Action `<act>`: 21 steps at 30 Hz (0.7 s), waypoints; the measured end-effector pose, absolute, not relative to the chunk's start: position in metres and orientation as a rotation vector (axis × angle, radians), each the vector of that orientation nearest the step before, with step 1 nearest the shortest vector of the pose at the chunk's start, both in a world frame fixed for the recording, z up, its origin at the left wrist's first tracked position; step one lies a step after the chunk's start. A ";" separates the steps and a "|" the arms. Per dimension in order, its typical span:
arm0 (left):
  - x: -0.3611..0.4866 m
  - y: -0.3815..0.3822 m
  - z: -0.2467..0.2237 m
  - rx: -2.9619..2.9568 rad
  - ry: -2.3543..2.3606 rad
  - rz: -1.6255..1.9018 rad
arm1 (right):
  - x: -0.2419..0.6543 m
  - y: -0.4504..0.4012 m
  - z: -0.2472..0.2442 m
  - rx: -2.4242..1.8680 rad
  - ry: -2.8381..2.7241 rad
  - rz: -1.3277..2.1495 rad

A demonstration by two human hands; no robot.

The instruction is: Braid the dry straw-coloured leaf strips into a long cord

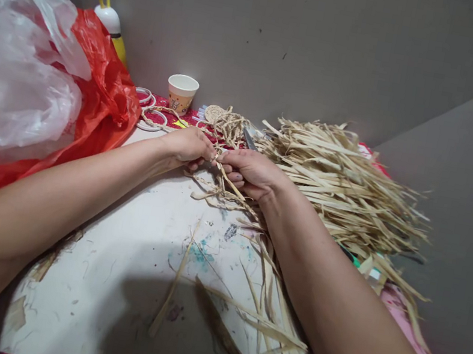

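Straw strip [234, 188] links left hand [187, 145] and right hand [256, 171] near tabletop's edge [136, 137].

Paper cup [181, 96], dark printed marks [174, 105], too small to read, no legible lettering

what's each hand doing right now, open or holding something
Left hand: closed, pinching dry strips at the fingertips.
Right hand: closed, also pinching dry strips, close beside the left.

In the middle, the left hand [190, 147] and right hand [253, 174] pinch a thin, dry, tan strip [230, 184]. A messy pile of tan strips [344, 187] lies at right, a crinkly white plastic bag [16, 77] at left.
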State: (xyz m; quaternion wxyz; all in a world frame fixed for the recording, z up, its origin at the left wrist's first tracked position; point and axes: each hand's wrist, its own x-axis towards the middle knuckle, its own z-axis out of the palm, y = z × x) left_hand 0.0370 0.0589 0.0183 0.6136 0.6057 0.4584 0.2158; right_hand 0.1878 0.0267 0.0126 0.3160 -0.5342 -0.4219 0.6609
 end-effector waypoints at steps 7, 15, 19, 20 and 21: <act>0.041 0.061 0.016 1.705 1.147 0.418 | 0.181 0.018 0.017 -1.649 -1.443 1.342; 0.041 0.058 0.020 1.650 1.134 0.373 | 0.182 0.017 0.014 -1.773 -1.888 0.792; 0.041 0.057 0.019 1.567 1.132 0.404 | 0.182 0.018 0.013 -1.798 -1.987 0.634; 0.042 0.057 0.018 1.559 1.130 0.413 | 0.181 0.018 0.013 -1.806 -1.999 0.616; 0.042 0.057 0.017 1.559 1.131 0.421 | 0.180 0.018 0.014 -1.809 -2.008 0.609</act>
